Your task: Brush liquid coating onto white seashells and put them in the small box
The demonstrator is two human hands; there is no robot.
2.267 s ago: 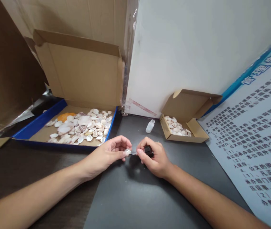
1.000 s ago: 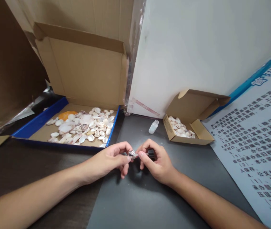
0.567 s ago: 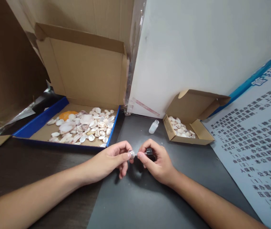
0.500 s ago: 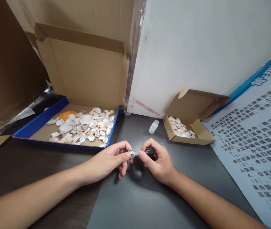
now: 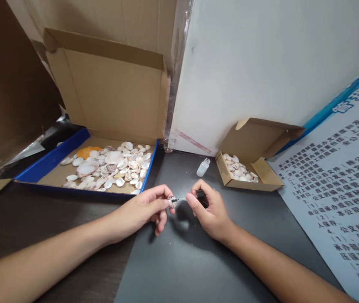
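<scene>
Between the thumb and fingers of my left hand (image 5: 152,206) is a small patterned shell (image 5: 173,202), dark and white. My right hand (image 5: 209,210) pinches a brush with a black cap (image 5: 201,197) and a thin clear stem; its dark tip lies against the shell's face. Behind my right hand, an uncapped small bottle (image 5: 203,168) with whitish contents stands on the dark mat. Both hands hover over the mat, close together.
A blue-edged cardboard box (image 5: 53,156) at the left holds many shells, one orange. At the right, a smaller open box (image 5: 251,186) holds pale shells. A white panel (image 5: 261,63) rises behind, and a printed sheet (image 5: 333,181) lies along the right.
The brush has turned slightly and its dark tip now shows on the shell's face. My right fingers have shifted back a little along the stem. Boxes and bottle stay put.
</scene>
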